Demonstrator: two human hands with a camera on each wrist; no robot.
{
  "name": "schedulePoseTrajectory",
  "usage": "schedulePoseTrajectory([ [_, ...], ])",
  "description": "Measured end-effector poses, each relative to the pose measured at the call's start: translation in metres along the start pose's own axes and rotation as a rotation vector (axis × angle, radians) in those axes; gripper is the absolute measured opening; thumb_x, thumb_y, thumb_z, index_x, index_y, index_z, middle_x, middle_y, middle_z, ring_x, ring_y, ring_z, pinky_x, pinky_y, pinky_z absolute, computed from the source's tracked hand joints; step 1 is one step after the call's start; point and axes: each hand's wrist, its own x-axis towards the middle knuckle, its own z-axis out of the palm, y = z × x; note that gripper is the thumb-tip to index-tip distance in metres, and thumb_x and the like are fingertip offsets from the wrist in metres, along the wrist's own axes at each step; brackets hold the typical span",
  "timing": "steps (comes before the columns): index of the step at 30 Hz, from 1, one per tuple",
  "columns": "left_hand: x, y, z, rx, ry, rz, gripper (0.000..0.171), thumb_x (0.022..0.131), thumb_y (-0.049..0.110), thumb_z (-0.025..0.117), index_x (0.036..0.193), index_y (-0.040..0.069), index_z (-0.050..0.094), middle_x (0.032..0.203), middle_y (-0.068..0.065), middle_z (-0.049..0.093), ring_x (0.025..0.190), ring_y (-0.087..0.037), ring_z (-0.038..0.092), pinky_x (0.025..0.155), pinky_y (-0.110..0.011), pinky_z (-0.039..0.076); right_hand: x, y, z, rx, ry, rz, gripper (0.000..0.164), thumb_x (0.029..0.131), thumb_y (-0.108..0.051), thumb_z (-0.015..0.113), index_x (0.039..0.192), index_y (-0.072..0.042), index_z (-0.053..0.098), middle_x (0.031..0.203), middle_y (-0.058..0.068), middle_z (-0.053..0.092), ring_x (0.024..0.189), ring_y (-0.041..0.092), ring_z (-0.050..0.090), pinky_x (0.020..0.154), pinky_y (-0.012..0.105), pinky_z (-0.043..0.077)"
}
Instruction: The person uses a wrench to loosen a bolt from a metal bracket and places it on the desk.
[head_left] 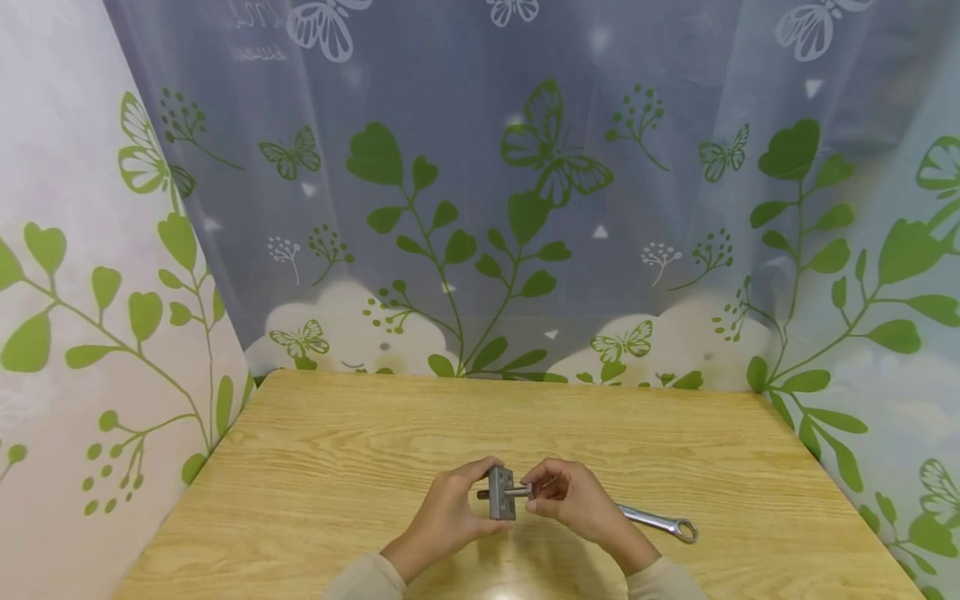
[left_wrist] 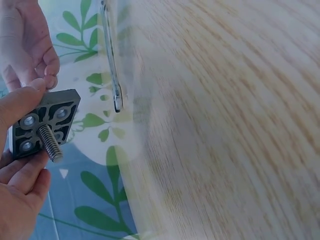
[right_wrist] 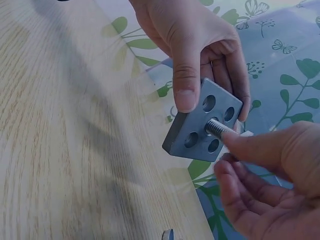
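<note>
A patterned curtain (head_left: pixel 450 208) is hung along the far edge of the table (head_left: pixel 360 433). Over it, near a wrench (head_left: pixel 654 519), a plate (right_wrist: pixel 200 123) is gripped by the left hand (head_left: pixel 445 512); the bolt (right_wrist: pixel 219 128) through its centre is pinched by the right hand (head_left: pixel 581 504).

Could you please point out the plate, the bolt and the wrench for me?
Plate (right_wrist: pixel 199 123), right wrist view: on its flat face, between holes.
Bolt (left_wrist: pixel 49 143), left wrist view: on its threaded shank.
Wrench (head_left: pixel 651 518), head view: on its shaft.
</note>
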Motion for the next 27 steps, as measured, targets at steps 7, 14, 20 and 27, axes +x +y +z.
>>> schedulePoseTrajectory([
  [7, 0.0004, -0.0008, 0.0003, 0.006, 0.015, 0.020, 0.067, 0.065, 0.012, 0.089, 0.123, 0.003, 0.058, 0.118, -0.010, 0.067, 0.109, -0.026, 0.064, 0.093, -0.036, 0.054, -0.0007, 0.0039, 0.0019, 0.084, -0.079, 0.151, 0.045, 0.099, -0.034, 0.053, 0.109, 0.010, 0.060, 0.086, 0.011, 0.067, 0.078, 0.024, 0.066, 0.071, 0.041, 0.059],
  [14, 0.0005, -0.0020, 0.0027, 0.016, 0.019, 0.046, 0.066, 0.065, 0.013, 0.089, 0.122, 0.000, 0.059, 0.116, -0.010, 0.068, 0.108, -0.024, 0.065, 0.093, -0.030, 0.054, -0.0012, 0.0064, 0.0063, 0.151, -0.063, 0.196, 0.054, 0.103, -0.038, 0.042, 0.088, 0.009, 0.064, 0.070, 0.005, 0.064, 0.062, 0.015, 0.061, 0.059, 0.033, 0.058],
  [20, -0.0003, -0.0012, 0.0030, 0.016, 0.017, 0.041, 0.067, 0.064, 0.012, 0.090, 0.122, 0.001, 0.059, 0.115, -0.009, 0.068, 0.107, -0.023, 0.065, 0.092, -0.032, 0.055, -0.0021, 0.0071, 0.0006, 0.099, -0.039, 0.122, 0.031, 0.094, -0.027, 0.063, 0.101, 0.004, 0.065, 0.082, 0.005, 0.065, 0.074, 0.016, 0.062, 0.069, 0.034, 0.058],
  [27, 0.0000, 0.0003, 0.0030, 0.000, -0.005, 0.012, 0.068, 0.065, 0.015, 0.089, 0.124, 0.003, 0.058, 0.118, -0.009, 0.067, 0.109, -0.024, 0.064, 0.093, -0.035, 0.054, -0.0036, 0.0087, -0.0033, 0.067, -0.016, 0.048, 0.029, 0.085, -0.011, 0.072, 0.110, 0.002, 0.066, 0.094, 0.008, 0.064, 0.083, 0.017, 0.060, 0.069, 0.023, 0.054],
])
